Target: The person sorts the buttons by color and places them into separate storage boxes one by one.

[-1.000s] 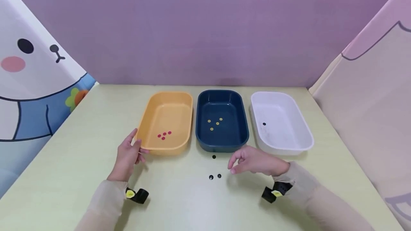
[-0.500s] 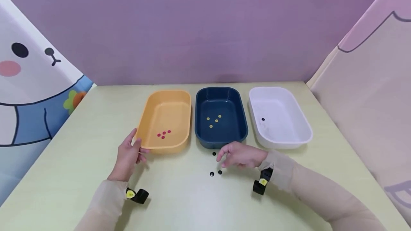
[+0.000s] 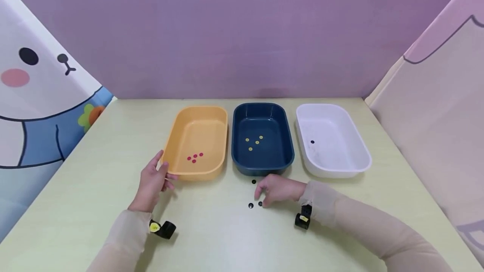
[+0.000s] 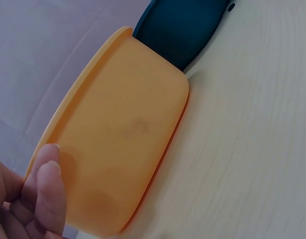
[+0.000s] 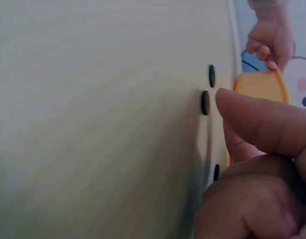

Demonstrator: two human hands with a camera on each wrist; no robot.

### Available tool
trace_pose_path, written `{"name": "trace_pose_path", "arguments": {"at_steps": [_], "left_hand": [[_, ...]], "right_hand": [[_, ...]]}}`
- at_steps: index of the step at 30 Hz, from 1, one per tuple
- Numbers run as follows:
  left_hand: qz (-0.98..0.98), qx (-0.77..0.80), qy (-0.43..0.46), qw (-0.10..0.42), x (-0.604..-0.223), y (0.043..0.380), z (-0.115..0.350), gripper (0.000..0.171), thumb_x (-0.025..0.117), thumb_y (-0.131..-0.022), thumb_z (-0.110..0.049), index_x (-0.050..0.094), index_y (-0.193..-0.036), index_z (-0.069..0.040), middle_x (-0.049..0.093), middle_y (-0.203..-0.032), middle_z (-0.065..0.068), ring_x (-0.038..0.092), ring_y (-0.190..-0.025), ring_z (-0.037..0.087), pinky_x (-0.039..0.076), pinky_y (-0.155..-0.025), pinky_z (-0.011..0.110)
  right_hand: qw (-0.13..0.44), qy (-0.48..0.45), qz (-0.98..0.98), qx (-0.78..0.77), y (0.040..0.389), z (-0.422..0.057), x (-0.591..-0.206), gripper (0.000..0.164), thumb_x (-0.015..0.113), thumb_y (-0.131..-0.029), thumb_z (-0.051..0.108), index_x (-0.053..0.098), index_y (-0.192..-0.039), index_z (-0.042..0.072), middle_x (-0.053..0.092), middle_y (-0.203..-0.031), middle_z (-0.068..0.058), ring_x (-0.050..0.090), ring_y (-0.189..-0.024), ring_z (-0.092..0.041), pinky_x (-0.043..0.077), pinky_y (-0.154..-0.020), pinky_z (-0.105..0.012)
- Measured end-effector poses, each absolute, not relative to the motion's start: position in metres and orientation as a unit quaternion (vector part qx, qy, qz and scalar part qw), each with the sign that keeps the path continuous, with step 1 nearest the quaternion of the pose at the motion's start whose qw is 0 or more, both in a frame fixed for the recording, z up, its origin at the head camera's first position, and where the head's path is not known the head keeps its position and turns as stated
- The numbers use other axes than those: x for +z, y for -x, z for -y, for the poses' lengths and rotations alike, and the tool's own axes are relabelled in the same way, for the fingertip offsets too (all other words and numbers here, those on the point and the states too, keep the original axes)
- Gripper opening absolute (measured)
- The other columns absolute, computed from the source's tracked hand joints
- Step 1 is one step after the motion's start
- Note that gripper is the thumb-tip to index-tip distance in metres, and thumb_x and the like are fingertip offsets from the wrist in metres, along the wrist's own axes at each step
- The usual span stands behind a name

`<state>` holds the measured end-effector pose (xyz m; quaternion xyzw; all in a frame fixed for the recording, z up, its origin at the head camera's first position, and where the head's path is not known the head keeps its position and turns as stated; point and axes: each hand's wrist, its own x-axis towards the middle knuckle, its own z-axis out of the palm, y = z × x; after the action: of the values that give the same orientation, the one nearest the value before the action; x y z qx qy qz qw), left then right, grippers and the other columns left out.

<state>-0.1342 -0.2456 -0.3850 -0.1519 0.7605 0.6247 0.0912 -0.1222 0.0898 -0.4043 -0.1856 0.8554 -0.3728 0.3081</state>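
Observation:
My left hand (image 3: 149, 184) grips the near left corner of an orange tray (image 3: 202, 127), thumb at the rim and the other fingers against its outside wall. Several red buttons (image 3: 195, 156) lie in that tray. At the table's middle, my right hand (image 3: 280, 188) reaches down with thumb and forefinger parted. Its thumb tip is right at a black button (image 3: 260, 204). Another black button (image 3: 251, 205) lies just left of that one, and a third black button (image 3: 253, 181) is by the blue tray's front. In the right wrist view, the thumb (image 5: 262, 122) points toward the black buttons.
A dark blue tray (image 3: 261, 114) with several yellow buttons (image 3: 257, 142) stands in the middle. To its right is a white tray (image 3: 336, 154) holding one black button (image 3: 312, 142). A purple backdrop (image 3: 242, 32) rises behind the table.
My right hand has moved left and lower, from beside the black buttons to right over the nearer right one. The left hand keeps its hold on the orange tray.

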Motion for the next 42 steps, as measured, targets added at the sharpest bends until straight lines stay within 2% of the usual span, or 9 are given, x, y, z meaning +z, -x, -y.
{"name": "trace_pose_path", "arguments": {"at_steps": [12, 19, 26, 42], "left_hand": [[-0.758, 0.626, 0.159, 0.089, -0.3848, 0.1343, 0.2451, 0.057, 0.034, -0.105, -0.018, 0.007, -0.155, -0.018, 0.062, -0.059, -0.009, 0.052, -0.042, 0.005, 0.035, -0.043, 0.018], [-0.756, 0.628, 0.161, 0.09, -0.3848, 0.1336, 0.2449, 0.057, 0.034, -0.105, -0.018, 0.007, -0.155, -0.018, 0.062, -0.059, -0.008, 0.052, -0.041, 0.006, 0.034, -0.043, 0.019], [-0.758, 0.628, 0.154, 0.085, -0.3846, 0.1347, 0.2443, 0.057, 0.035, -0.105, -0.017, 0.007, -0.155, -0.016, 0.061, -0.058, -0.008, 0.052, -0.041, 0.006, 0.035, -0.042, 0.018], [-0.761, 0.623, 0.16, 0.087, -0.3837, 0.1354, 0.2437, 0.058, 0.036, -0.105, -0.018, 0.007, -0.155, -0.018, 0.062, -0.058, -0.008, 0.053, -0.041, 0.006, 0.035, -0.042, 0.019]], "right_hand": [[0.303, 0.192, -0.876, -0.324, 0.1215, -0.0822, -0.4077, 0.025, 0.074, -0.069, -0.011, 0.068, -0.08, 0.011, 0.042, -0.068, 0.004, 0.041, -0.064, -0.011, 0.033, -0.057, -0.021], [0.311, 0.191, -0.876, -0.315, 0.1225, -0.0818, -0.4082, 0.024, 0.074, -0.071, -0.01, 0.068, -0.08, 0.011, 0.05, -0.073, 0.005, 0.042, -0.067, -0.011, 0.034, -0.059, -0.021], [0.316, 0.194, -0.872, -0.321, 0.1221, -0.0836, -0.4088, 0.023, 0.073, -0.072, -0.01, 0.068, -0.081, 0.01, 0.042, -0.069, 0.004, 0.041, -0.068, -0.012, 0.033, -0.059, -0.022], [0.308, 0.207, -0.872, -0.32, 0.1209, -0.0863, -0.4052, 0.023, 0.073, -0.071, -0.011, 0.066, -0.08, 0.01, 0.038, -0.067, 0.004, 0.039, -0.066, -0.01, 0.031, -0.058, -0.02]]}}
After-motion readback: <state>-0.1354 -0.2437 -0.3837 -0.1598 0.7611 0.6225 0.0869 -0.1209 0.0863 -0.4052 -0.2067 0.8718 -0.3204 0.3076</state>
